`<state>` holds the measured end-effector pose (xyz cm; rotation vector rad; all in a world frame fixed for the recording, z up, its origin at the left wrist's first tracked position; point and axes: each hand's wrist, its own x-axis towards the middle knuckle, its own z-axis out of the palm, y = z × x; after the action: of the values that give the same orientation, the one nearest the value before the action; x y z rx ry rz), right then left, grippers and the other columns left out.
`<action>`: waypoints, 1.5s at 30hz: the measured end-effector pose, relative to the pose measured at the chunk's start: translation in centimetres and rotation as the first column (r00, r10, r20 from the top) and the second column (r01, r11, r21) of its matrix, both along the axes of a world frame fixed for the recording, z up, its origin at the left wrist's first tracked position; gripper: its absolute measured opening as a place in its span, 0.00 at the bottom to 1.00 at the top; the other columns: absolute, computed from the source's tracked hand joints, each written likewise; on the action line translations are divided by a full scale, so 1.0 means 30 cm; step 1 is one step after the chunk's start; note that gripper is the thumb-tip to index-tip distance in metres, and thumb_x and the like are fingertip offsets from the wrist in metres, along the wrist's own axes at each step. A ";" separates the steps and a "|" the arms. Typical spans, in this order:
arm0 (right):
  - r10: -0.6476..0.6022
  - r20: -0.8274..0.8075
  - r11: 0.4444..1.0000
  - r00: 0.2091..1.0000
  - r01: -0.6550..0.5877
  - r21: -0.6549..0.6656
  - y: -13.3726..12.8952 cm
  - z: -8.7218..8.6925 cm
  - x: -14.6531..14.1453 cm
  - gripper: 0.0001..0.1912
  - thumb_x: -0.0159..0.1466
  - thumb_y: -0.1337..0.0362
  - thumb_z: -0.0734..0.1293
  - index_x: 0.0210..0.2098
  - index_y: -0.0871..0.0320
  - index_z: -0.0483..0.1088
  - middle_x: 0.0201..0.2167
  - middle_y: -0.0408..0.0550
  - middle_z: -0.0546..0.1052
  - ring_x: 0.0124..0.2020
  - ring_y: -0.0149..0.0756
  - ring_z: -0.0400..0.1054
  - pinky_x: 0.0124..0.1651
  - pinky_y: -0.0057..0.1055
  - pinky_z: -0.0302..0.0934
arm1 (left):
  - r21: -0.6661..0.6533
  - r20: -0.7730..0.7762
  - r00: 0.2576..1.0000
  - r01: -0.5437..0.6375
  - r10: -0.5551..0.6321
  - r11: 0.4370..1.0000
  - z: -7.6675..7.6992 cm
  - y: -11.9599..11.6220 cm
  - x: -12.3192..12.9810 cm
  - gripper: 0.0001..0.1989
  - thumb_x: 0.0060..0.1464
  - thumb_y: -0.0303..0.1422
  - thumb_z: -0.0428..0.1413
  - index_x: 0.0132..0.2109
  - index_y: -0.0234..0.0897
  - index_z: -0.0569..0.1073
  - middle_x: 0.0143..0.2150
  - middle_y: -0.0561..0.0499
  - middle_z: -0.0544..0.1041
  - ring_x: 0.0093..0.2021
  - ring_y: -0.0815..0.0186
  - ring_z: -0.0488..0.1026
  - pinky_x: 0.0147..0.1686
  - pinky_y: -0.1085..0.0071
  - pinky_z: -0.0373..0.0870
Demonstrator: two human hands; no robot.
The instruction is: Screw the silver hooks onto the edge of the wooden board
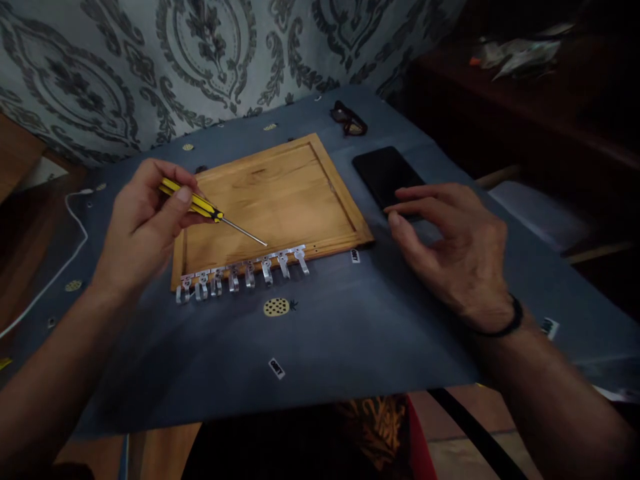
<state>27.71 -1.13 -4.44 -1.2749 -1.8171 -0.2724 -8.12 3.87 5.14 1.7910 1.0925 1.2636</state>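
Note:
My left hand (155, 217) grips the yellow and black handle of a screwdriver (200, 205). Its metal shaft points right and down, the tip over the lower part of a framed wooden board (260, 193). Along the board's near edge runs a row of several silver metal hooks (250, 273); small dark holes show in the wood right of them. My right hand (450, 247) is raised to the right of the board, by a black phone (387, 175). Its thumb and fingertips are close together, and whatever is between them, if anything, is too small to make out.
Sunglasses (349, 120) lie behind the phone on the blue tablecloth (320, 347). A white cable (80, 227) runs down the left side. Behind hangs a patterned curtain (205, 60). Plastic wrapping (530, 57) lies on dark furniture at the right.

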 end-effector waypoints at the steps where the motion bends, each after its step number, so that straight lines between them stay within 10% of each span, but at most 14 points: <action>1: 0.000 0.002 1.000 1.000 0.000 0.002 0.000 0.001 -0.001 0.08 0.71 0.61 0.68 0.39 0.55 0.79 0.46 0.53 0.85 0.47 0.48 0.82 0.48 0.46 0.76 | 0.013 -0.037 0.999 0.005 -0.005 1.000 0.011 -0.018 0.004 0.15 0.54 0.39 0.73 0.41 0.38 0.77 0.37 0.53 0.78 0.36 0.70 0.80 0.36 0.73 0.85; 45: 0.013 -0.038 1.000 0.999 -0.014 -0.004 -0.016 0.026 -0.016 0.08 0.71 0.61 0.68 0.38 0.54 0.78 0.46 0.55 0.85 0.47 0.51 0.82 0.50 0.51 0.76 | 0.277 -0.511 0.855 0.071 0.084 0.958 0.025 -0.133 0.111 0.06 0.63 0.34 0.58 0.47 0.44 0.76 0.39 0.53 0.80 0.40 0.64 0.80 0.38 0.69 0.76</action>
<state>27.22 -1.60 -3.66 -1.2626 -1.7944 -0.2351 -4.78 -0.12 5.88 2.4499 1.2442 0.9963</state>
